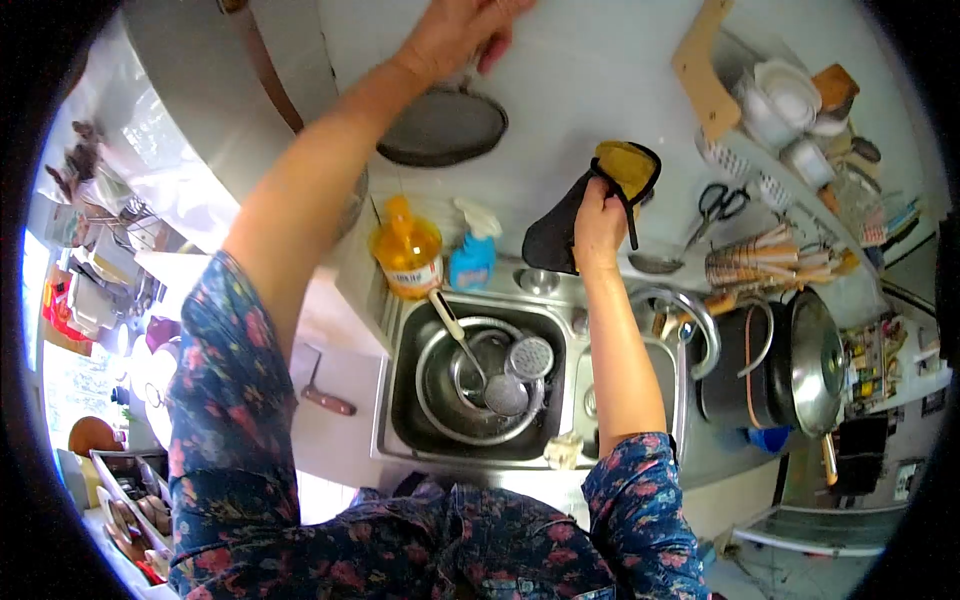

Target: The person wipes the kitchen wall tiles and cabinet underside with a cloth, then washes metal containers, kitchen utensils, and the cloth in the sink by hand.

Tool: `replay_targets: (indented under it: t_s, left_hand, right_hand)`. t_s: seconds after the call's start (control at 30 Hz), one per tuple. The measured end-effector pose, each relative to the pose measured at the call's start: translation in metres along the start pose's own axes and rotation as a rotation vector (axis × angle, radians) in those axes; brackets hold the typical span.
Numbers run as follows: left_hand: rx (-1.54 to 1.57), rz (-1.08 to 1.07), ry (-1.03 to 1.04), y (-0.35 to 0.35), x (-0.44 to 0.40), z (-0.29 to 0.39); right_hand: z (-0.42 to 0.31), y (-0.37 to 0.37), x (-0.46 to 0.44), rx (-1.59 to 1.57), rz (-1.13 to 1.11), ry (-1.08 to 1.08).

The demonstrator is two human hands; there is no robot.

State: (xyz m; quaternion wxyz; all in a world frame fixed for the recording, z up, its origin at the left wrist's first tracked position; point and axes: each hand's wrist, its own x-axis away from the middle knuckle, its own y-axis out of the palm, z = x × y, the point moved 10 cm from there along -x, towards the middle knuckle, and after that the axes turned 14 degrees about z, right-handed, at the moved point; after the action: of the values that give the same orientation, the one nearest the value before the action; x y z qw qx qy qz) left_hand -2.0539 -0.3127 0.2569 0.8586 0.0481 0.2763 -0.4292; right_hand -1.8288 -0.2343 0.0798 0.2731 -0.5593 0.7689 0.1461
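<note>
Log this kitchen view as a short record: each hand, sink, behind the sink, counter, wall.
Left hand: raised by the wall; grip unclear
Right hand: gripping a black cloth item with yellow inside
Sink: left basin holds a metal bowl; white-handled utensil leans in
Behind sink: yellow bottle, blue spray bottle
Counter, left of sink: brown-handled tool
Wall: dark round item below left hand; scissors at right

My mitt [557, 222] is black outside and yellow inside. I hold it tilted in my right hand [599, 225], open end up.
</note>
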Motion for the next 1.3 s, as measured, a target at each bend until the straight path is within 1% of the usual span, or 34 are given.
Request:
replay_targets:
  t_s: [0.07,0.13,0.17,0.2,0.27,0.33,0.37,0.43,0.47,0.5,0.57,0.63,0.67,0.73,0.87,0.93,1.0,1.07,1.1,1.2,1.27,1.3]
  left_hand:
    - [-0.001,0.001,-0.021,0.003,0.004,-0.003]
    - [-0.118,0.051,0.273,-0.001,-0.003,0.012]
    - [-0.076,-0.035,0.218,0.002,-0.003,0.009]
    - [-0.021,-0.005,0.168,0.0,-0.004,0.007]
    - [0.058,0.048,0.061,-0.001,-0.007,0.001]
    - [0.141,0.082,0.061,0.0,0.0,0.007]
    - [0.176,0.105,0.06,0.0,0.006,0.018]
    - [0.227,0.073,0.035,0.009,0.016,0.033]
    - [0.253,0.054,0.011,0.015,0.019,0.039]
    - [0.246,0.04,0.012,0.02,0.023,0.047]
    - [0.229,0.012,-0.002,0.035,0.028,0.061]
    - [0.264,-0.024,0.014,0.051,0.028,0.072]
    - [0.281,-0.042,0.018,0.059,0.028,0.076]
    - [0.264,-0.077,0.015,0.074,0.03,0.081]
    - [0.236,-0.092,0.025,0.094,0.028,0.084]
    - [0.253,-0.078,-0.024,0.102,0.022,0.077]
    - [0.272,-0.073,-0.063,0.109,0.015,0.071]
    - [0.289,-0.08,-0.095,0.113,0.01,0.065]
    - [0.296,-0.07,-0.112,0.115,0.01,0.062]
    - [0.298,-0.019,-0.153,0.117,0.006,0.049]
    - [0.277,0.046,-0.193,0.116,0.001,0.031]
    - [0.143,0.104,-0.092,0.111,-0.004,0.032]
  right_hand:
    - [0.001,-0.022,0.015,0.034,-0.004,0.009]
    - [-0.003,-0.044,0.038,0.02,-0.093,0.187]
    - [-0.001,-0.055,0.051,0.014,-0.116,0.164]
    - [0.001,-0.066,0.063,0.007,-0.138,0.141]
    - [0.001,-0.085,0.086,-0.039,-0.207,0.19]
    - [0.003,-0.105,0.116,-0.052,-0.303,0.248]
    - [0.029,-0.113,0.133,0.028,-0.316,0.281]
    - [0.03,-0.126,0.156,0.231,-0.325,-0.208]
    - [0.026,-0.137,0.17,0.265,-0.311,-0.334]
    - [0.023,-0.144,0.177,0.264,-0.31,-0.359]
    - [0.029,-0.156,0.185,0.197,-0.329,-0.22]
    - [0.022,-0.165,0.182,0.022,-0.355,0.058]
    - [0.025,-0.167,0.185,0.037,-0.363,0.016]
    - [0.024,-0.177,0.189,0.019,-0.306,-0.034]
    - [0.025,-0.197,0.201,0.112,-0.376,-0.002]
    - [0.023,-0.208,0.198,0.13,-0.355,-0.031]
    - [0.037,-0.219,0.21,0.186,-0.414,0.051]
    - [0.056,-0.225,0.217,0.166,-0.391,0.079]
    - [0.035,-0.23,0.214,0.168,-0.357,-0.146]
    - [0.017,-0.235,0.222,0.299,-0.386,-0.405]
    - [0.031,-0.237,0.222,0.108,-0.421,-0.019]
    - [0.026,-0.238,0.223,0.108,-0.413,-0.039]
